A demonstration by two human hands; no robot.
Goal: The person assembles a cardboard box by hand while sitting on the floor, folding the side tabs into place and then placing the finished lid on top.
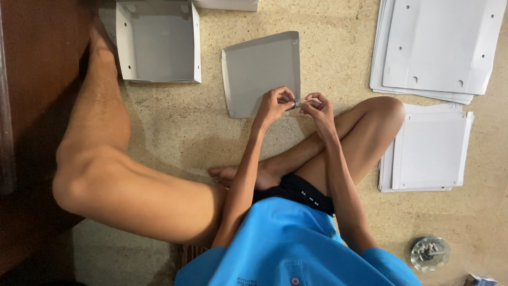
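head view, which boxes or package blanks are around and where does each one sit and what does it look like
Partly folded box blank: floor, centre, grey, its near corner pinched by left hand and right hand.
Folded box: upper left, open, grey, square.
Flat blank stack: upper right, white, punched holes.
Second blank stack: right, beside the knee, white.

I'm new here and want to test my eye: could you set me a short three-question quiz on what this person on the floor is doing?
1. True or false: both hands pinch the same corner of the grey card sheet.
2. Which lies nearest the left hand? A) folded box B) round glass dish C) flat sheet stacks
3. What does the right hand touch?

Key: 1 true; 2 A; 3 the near right corner of the grey card sheet.
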